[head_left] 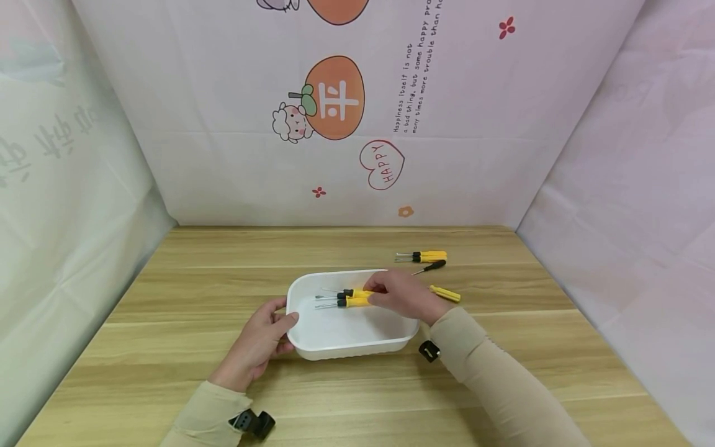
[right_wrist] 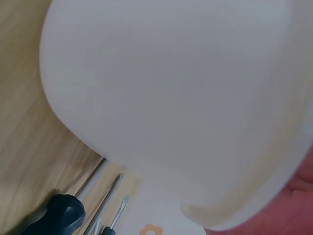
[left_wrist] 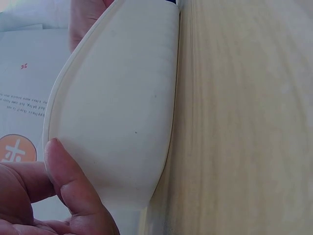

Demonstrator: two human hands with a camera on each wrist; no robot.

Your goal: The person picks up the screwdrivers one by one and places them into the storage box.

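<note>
A white plastic basin (head_left: pixel 349 332) stands in the middle of the table, its outer wall filling much of both wrist views. My left hand (head_left: pixel 262 338) grips its left end, thumb over the rim and the other fingers outside. Inside lie several screwdrivers (head_left: pixel 353 302) with yellow handles, black collars and metal shafts pointing left. My right hand (head_left: pixel 399 293) reaches over the right part of the basin, fingers curled and pinching a screwdriver by the end of its yellow handle. The palm hides part of the handles. In the right wrist view only the edge of that hand (right_wrist: pixel 288 208) shows.
Behind the basin at right lie yellow-handled screwdrivers (head_left: pixel 432 256) side by side and a black-handled screwdriver (head_left: pixel 436 266). Another yellow handle (head_left: pixel 445 293) is beside my right wrist. A printed cloth (head_left: pixel 234 155) hangs along the table's back edge, with white cloth walls on both sides.
</note>
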